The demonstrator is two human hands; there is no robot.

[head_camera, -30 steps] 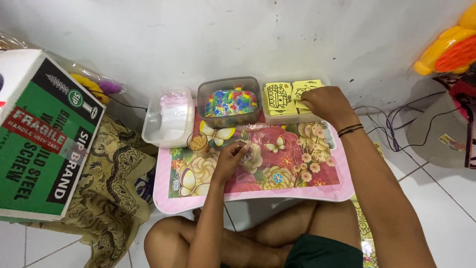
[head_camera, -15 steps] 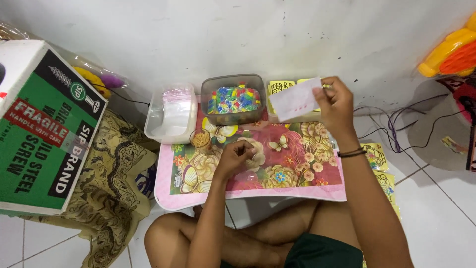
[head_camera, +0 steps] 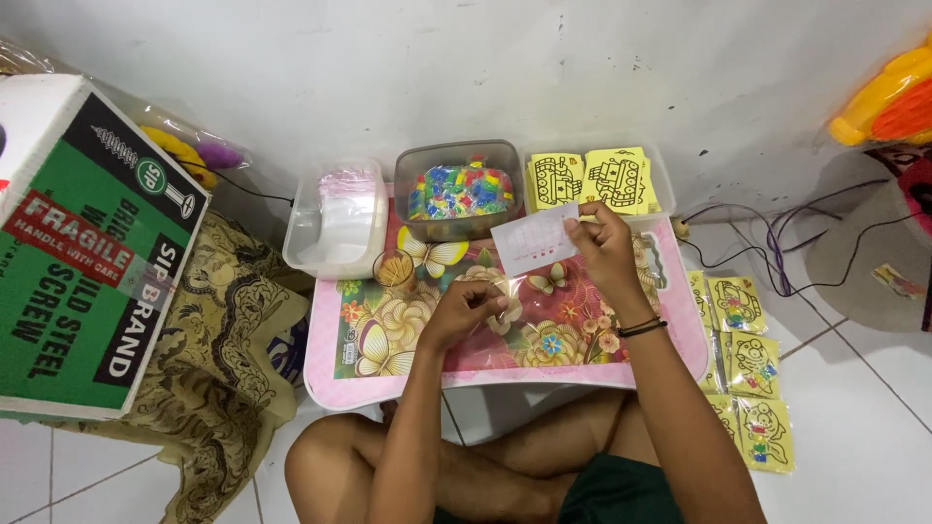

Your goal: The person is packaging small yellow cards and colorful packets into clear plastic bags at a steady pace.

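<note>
Head view, looking down at a person sitting cross-legged on white tile behind a small pink lap table [head_camera: 680, 354] with a floral butterfly top. Right hand [head_camera: 607, 252] is raised over the table's back right part, fingers pinched closed on a small white card [head_camera: 532, 241] with faint print and a few red marks; the card is held flat toward the camera, just in front of the containers. A black band sits on that wrist. Left hand [head_camera: 464, 309] rests low over the middle of the table, fingers curled in loosely; a clear plastic sleeve [head_camera: 515, 286] seems to run from it up toward the card, but can't tell for sure if the fingers actually grip it. Along the table's far edge: clear tub of plastic bags [head_camera: 335, 225] at left, grey tub of mixed colourful small pieces [head_camera: 456, 189] in the middle, tray of yellow line-art cards [head_camera: 592, 180] at right, just behind the right hand. Small clear cup [head_camera: 393, 269] stands near the bag tub. More packed yellow cards [head_camera: 743, 359] lie on the floor right of the table. Green-and-white cardboard box [head_camera: 83, 252] sits far left on patterned brown cloth [head_camera: 218, 359].
</note>
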